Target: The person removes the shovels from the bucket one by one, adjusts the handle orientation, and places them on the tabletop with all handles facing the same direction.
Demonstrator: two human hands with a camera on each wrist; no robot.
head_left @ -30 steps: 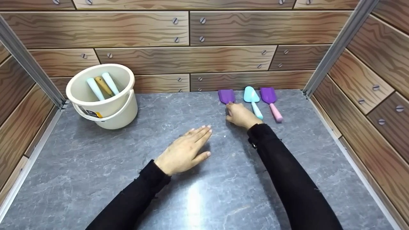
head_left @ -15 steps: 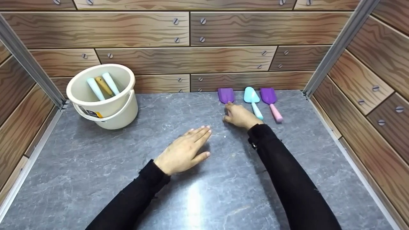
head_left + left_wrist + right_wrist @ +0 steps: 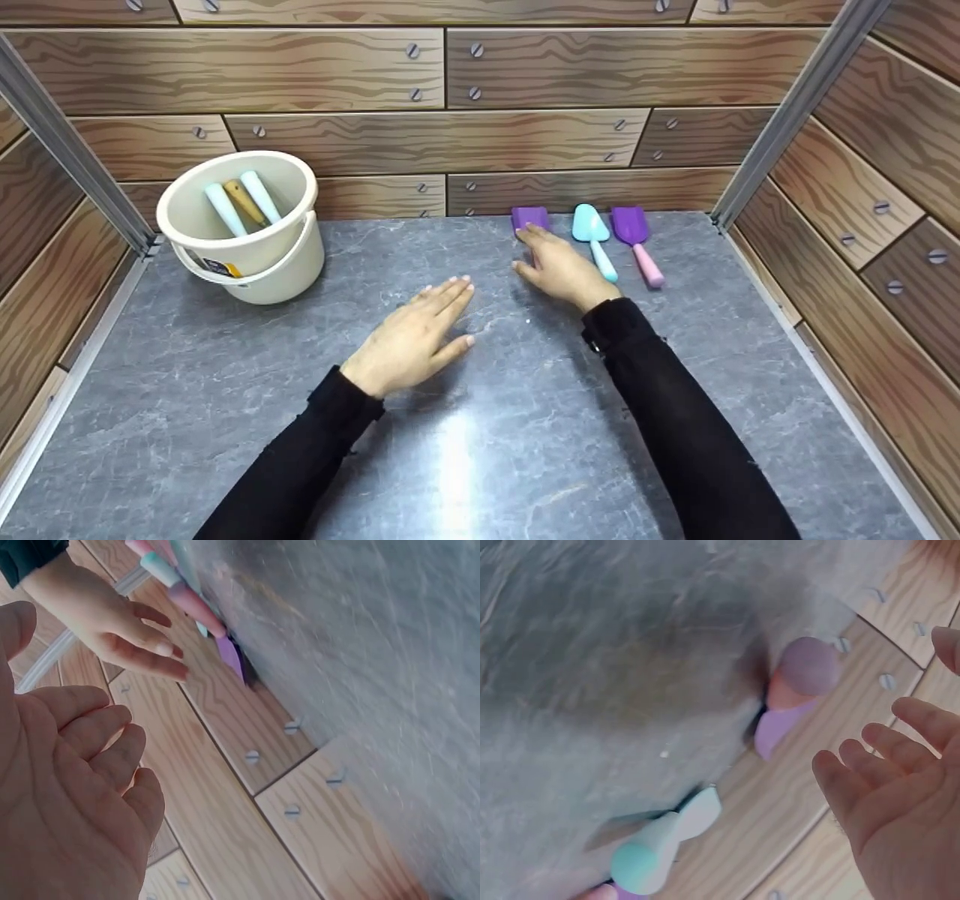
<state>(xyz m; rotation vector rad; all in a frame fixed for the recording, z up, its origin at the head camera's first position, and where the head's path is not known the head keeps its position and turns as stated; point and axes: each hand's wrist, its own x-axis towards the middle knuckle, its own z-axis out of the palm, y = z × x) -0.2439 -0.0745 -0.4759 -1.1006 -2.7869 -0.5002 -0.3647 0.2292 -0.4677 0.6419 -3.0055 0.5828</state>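
Observation:
A purple toy shovel [image 3: 530,217] lies by the back wall, and only its blade shows past my right hand [image 3: 555,262]. That hand hovers over its handle with straight fingers. In the right wrist view the right hand [image 3: 889,787] is spread and holds nothing, apart from the purple shovel [image 3: 780,727]. My left hand [image 3: 420,330] hangs flat and open above the grey table [image 3: 225,390], palm down. The left wrist view shows the left hand's [image 3: 75,780] bare palm, with the right hand [image 3: 120,630] beside the purple shovel [image 3: 229,656].
A teal shovel [image 3: 592,232] and a purple shovel with a pink handle [image 3: 636,240] lie right of my right hand. A cream bucket [image 3: 247,255] holding three tool handles stands at the back left. Wood-pattern walls close in the back and both sides.
My right hand has uncurled from the purple shovel's handle and stretched its fingers forward. My left hand has drifted slightly left and away from me.

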